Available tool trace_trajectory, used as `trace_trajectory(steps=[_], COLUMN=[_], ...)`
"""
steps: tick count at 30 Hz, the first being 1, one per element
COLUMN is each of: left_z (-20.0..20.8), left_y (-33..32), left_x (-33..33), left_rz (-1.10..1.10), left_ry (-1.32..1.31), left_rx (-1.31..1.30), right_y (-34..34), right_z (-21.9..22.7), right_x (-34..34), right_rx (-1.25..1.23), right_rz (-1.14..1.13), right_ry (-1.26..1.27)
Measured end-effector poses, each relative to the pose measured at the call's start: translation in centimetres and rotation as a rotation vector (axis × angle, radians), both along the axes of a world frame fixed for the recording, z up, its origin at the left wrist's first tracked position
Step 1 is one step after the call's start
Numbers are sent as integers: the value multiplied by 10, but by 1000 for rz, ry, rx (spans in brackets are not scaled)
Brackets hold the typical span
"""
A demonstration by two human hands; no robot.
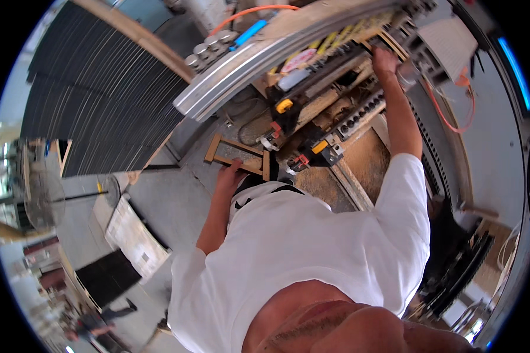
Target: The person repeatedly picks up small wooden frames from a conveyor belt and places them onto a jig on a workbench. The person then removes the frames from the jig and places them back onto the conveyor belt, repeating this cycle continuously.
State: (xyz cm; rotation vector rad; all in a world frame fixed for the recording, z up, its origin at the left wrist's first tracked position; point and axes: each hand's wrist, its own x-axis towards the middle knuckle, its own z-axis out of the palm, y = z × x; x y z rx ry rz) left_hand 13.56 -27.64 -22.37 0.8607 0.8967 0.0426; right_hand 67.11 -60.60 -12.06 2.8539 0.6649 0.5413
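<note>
My left hand [232, 169] is closed round one rail of a small rectangular wooden frame [214, 148], held low at my left, beside the machine. My right arm reaches far forward over the machine. At its far end my right hand [385, 62] is closed on a second light wooden frame [394, 43], its fingers partly hidden. That frame lies among the machine's metal parts. Between the two hands are the machine's clamp-like units with a yellow-topped part [284, 106] and another yellow part [320, 146].
A tall stack of dark panels [100, 88] stands at the left. A long metal rail [241, 73] crosses the front of the machine. Sawdust [365, 159] covers its bed. An orange hose [453, 129] hangs at the right. Another person [94, 323] is far off at lower left.
</note>
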Motion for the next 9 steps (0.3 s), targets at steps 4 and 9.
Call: trace_trajectory(steps=[4, 9], left_z=[14, 45], left_y=[1, 26], left_x=[0, -33], left_rz=[-56, -225], left_ry=[110, 222], left_rx=[229, 731], right_y=[-33, 41], right_z=[-10, 23], right_x=[20, -4], right_rx=[-10, 41], right_rz=[-33, -32], right_ry=[42, 176])
